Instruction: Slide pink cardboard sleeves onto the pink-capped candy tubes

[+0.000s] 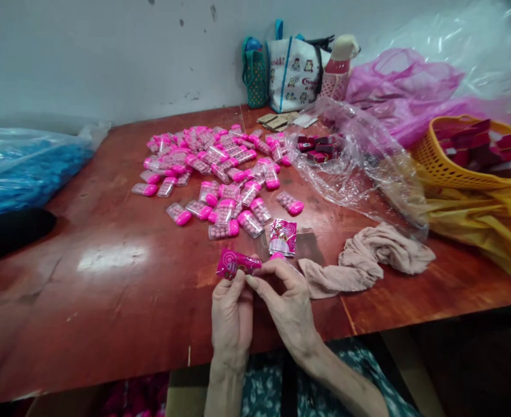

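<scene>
Near the table's front edge, my left hand (233, 310) pinches a shiny magenta printed wrapper (229, 263) between thumb and fingers. My right hand (291, 307) is closed at the wrapper's right end, thumb and index finger meeting on it. Behind the right fingers shows the pink cap of a small candy container (277, 256), mostly hidden; whether that hand touches it I cannot tell. A flat stack of printed wrappers (283, 236) lies just beyond. Farther back spreads a heap of clear candy containers (221, 153) with pink caps and pink balls inside.
A crumpled beige cloth (364, 260) lies to the right. Behind it are a clear plastic bag (355, 168) and a yellow basket (455, 156) of dark red pieces. A bag of blue items (29, 168) sits at left; a white tote (296, 75) stands against the wall.
</scene>
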The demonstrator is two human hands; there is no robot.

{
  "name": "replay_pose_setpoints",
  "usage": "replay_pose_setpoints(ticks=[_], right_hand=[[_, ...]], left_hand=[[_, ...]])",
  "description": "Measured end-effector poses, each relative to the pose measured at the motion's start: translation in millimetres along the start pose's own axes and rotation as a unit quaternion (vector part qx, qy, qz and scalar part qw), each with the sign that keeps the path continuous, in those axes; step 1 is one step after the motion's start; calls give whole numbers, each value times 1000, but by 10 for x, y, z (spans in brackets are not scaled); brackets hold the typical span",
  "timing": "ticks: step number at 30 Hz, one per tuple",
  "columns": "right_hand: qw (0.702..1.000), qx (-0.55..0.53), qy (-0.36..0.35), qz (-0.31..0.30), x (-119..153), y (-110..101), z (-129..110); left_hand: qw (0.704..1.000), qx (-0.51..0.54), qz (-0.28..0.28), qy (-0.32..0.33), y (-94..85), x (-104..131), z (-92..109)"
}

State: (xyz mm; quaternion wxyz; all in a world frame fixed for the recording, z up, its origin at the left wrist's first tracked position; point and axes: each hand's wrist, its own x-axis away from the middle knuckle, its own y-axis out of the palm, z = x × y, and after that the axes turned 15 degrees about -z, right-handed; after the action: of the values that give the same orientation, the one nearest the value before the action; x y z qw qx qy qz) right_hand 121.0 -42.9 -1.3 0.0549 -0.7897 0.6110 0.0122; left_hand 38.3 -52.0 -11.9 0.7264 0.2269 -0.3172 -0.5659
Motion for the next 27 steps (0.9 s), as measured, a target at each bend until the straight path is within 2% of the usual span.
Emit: replay_pose_setpoints(ticks=[4,9,15,18,22,27], right_hand=[[998,-49,28,16,19,-23,25],[999,-17,41,-23,16,-104,46],[998,-43,30,-31,-5,-122,72],[999,-15,24,-18,-15,-139,47],[999,28,29,-15,-11,-160,28],[998,-21,43,-48,22,-137,90]], left_hand=[[999,-4,-23,25,37,34,18],[997,-42,-19,67,-31,24,181],[989,-145,-22,9,-225,30,292],[986,-165,-25,1,-281,39,315],[983,-184,-21,12,-282,58,338],[973,-226,-36,-24,-257,76,338]])
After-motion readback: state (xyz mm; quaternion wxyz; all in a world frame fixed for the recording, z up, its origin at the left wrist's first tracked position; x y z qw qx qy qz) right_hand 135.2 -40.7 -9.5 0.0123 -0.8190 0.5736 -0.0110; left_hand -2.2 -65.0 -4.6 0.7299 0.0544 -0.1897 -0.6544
